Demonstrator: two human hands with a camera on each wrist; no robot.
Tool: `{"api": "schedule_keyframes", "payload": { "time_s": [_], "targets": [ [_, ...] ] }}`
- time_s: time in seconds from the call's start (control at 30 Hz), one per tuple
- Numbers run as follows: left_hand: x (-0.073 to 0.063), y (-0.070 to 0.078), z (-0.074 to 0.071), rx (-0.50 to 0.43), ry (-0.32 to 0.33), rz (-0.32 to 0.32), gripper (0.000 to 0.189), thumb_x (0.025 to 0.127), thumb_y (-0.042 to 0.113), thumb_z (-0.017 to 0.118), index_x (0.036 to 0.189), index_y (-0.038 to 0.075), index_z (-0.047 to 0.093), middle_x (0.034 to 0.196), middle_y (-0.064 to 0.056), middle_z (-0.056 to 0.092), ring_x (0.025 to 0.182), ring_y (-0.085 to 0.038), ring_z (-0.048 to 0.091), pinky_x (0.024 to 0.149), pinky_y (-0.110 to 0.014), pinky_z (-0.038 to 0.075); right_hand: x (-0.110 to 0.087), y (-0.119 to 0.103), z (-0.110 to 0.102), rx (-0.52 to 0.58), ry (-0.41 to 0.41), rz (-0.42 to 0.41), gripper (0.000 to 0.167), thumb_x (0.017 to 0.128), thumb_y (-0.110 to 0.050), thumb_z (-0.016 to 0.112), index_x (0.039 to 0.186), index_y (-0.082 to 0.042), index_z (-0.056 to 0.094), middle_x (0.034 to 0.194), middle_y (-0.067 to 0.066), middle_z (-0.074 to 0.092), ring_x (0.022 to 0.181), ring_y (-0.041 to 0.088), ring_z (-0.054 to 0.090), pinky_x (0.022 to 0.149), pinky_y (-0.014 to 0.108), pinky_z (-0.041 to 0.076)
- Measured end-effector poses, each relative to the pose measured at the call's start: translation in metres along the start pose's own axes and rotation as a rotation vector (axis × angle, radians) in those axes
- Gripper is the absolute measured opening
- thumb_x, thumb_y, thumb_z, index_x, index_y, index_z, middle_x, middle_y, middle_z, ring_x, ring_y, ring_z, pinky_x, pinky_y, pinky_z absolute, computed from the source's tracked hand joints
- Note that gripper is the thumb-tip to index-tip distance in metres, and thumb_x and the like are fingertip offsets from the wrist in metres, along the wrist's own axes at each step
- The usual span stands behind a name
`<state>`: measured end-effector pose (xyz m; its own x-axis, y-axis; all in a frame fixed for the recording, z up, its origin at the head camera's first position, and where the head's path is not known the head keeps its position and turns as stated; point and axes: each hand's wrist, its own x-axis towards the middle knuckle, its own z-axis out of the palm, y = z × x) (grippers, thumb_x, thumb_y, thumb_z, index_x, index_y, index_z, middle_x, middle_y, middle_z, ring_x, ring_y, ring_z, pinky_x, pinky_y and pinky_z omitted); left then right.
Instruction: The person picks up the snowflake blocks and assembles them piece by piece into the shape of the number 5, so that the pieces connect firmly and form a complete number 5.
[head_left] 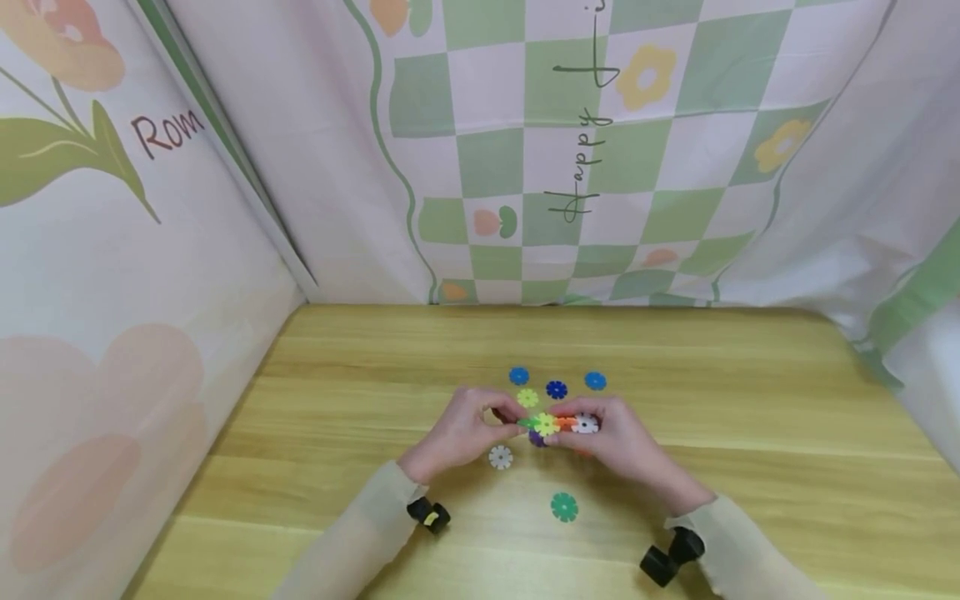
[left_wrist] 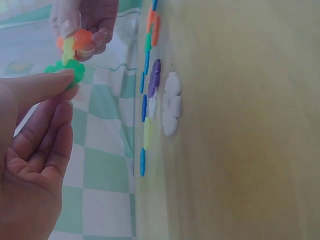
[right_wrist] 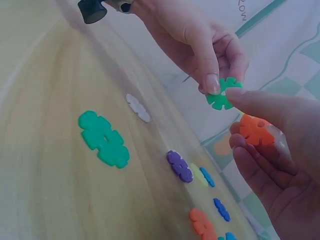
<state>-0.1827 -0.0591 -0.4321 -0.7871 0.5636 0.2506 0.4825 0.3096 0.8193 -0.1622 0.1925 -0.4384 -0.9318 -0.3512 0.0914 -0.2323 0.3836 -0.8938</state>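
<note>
My left hand (head_left: 467,430) pinches a green notched plastic disc (right_wrist: 220,101) between thumb and fingers. Facing it, my right hand (head_left: 621,438) grips an orange notched disc (right_wrist: 256,130). A yellow disc (head_left: 547,425) stands between the green and orange ones, and it looks joined in a row with them. A white disc (head_left: 586,423) shows at the right end of this row, by the right fingers. The row is held above the table. How deep the slots interlock is hidden by the fingers.
On the wooden table (head_left: 337,392) lie loose discs: a white one (head_left: 501,457), a green one (head_left: 565,507), a purple one (right_wrist: 179,166), a yellow one (head_left: 528,397), an orange one (right_wrist: 202,224) and several blue ones (head_left: 519,376). A patterned curtain (head_left: 487,167) hangs behind.
</note>
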Motion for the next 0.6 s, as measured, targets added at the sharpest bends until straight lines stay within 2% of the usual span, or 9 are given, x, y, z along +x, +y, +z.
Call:
{"api": "schedule_keyframes", "payload": {
  "time_s": [0.17,0.3,0.4,0.6],
  "targets": [
    [-0.001,-0.004,-0.002,0.011,-0.035,-0.031,0.019,0.089,0.007,0.080,0.107,0.011,0.077,0.097,0.010,0.072,0.085,-0.005,0.065,0.079,-0.029,0.057,-0.004,0.005,0.001,-0.001,0.019,0.020,0.039,0.082,-0.028,0.087,0.116,-0.013,0.076,0.117,0.007,0.071,0.099,0.025,0.064,0.080,0.032,0.057],
    [-0.006,-0.008,-0.007,0.024,-0.051,-0.088,0.030,0.087,0.010,0.083,0.115,0.009,0.074,0.105,0.003,0.073,0.090,-0.010,0.066,0.081,-0.026,0.056,-0.006,0.008,-0.002,0.019,0.047,0.062,0.041,0.084,-0.028,0.086,0.119,-0.011,0.075,0.119,0.009,0.069,0.101,0.026,0.064,0.081,0.031,0.057],
    [-0.011,-0.014,-0.010,0.045,-0.071,-0.135,0.034,0.084,0.012,0.086,0.115,0.007,0.074,0.106,-0.002,0.073,0.091,-0.012,0.066,0.082,-0.025,0.055,-0.007,0.009,-0.006,0.016,0.072,0.073,0.040,0.084,-0.028,0.086,0.119,-0.012,0.075,0.120,0.009,0.069,0.103,0.026,0.064,0.081,0.030,0.057],
    [-0.017,-0.021,-0.012,0.146,-0.150,-0.228,0.035,0.079,0.021,0.090,0.109,0.010,0.076,0.098,0.007,0.071,0.087,-0.006,0.063,0.080,-0.023,0.054,-0.009,0.008,-0.011,0.017,0.098,0.095,0.044,0.083,-0.031,0.087,0.122,-0.015,0.074,0.122,0.011,0.067,0.103,0.027,0.063,0.080,0.030,0.058]
  ]
}}
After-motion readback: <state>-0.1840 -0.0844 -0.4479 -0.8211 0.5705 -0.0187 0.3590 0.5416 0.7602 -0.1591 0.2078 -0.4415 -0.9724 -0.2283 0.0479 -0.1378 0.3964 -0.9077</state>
